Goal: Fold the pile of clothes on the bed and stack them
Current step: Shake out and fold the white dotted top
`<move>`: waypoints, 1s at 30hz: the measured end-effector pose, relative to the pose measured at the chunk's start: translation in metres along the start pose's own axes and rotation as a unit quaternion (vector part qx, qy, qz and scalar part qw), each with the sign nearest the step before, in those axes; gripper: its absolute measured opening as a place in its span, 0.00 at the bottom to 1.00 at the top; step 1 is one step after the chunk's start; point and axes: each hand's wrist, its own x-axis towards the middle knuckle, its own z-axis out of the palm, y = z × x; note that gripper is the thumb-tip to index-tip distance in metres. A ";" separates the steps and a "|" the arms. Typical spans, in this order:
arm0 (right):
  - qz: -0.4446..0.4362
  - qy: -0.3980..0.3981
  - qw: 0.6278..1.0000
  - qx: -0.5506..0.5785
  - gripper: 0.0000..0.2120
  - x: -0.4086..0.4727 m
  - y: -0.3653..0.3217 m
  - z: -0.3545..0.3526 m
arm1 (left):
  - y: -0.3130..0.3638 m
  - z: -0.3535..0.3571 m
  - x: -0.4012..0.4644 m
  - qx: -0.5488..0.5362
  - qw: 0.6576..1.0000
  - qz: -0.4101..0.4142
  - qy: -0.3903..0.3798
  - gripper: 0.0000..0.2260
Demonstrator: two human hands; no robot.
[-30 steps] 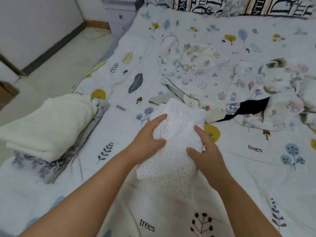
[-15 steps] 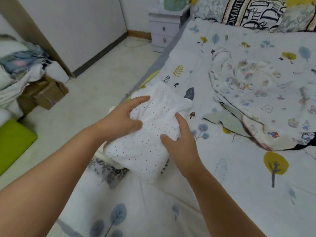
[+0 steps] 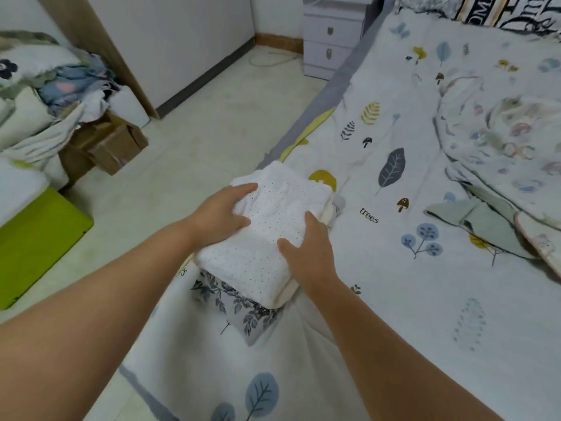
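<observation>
Already folded, the dotted cloth (image 3: 267,235) lay on top of the stack (image 3: 243,302) at the near left edge of the bed (image 3: 394,299), over a cream layer and a leaf-printed piece at the bottom. The left hand (image 3: 220,218) rested on the cloth's left side, fingers together and lightly curved over its upper corner, thumb lying on top. The right hand (image 3: 306,253) held the right edge, thumb spread out across the top; its fingers went down the far side, so I cannot tell whether they curled under. Neither hand pinched the fabric.

The cloth looked light, soft and limp, with no stiffness of its own. It would likely sag or unfold if lifted by one corner. Best to take it by both long sides with flat palms, or press it down to square it on the stack. More unfolded clothes (image 3: 501,141) lay heaped on the far right of the bed, well apart.
</observation>
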 end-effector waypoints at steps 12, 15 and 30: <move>-0.080 -0.020 0.956 -0.282 0.27 0.016 -0.004 0.027 | 0.024 0.024 0.027 0.371 0.924 0.080 0.053 0.23; -0.058 -0.084 0.946 -0.309 0.27 0.026 0.003 0.036 | -0.011 0.038 0.034 0.310 0.950 0.027 -0.028 0.23; -0.074 -0.074 0.972 -0.209 0.24 0.024 -0.010 0.010 | -0.004 0.028 0.035 0.263 0.963 0.029 -0.055 0.21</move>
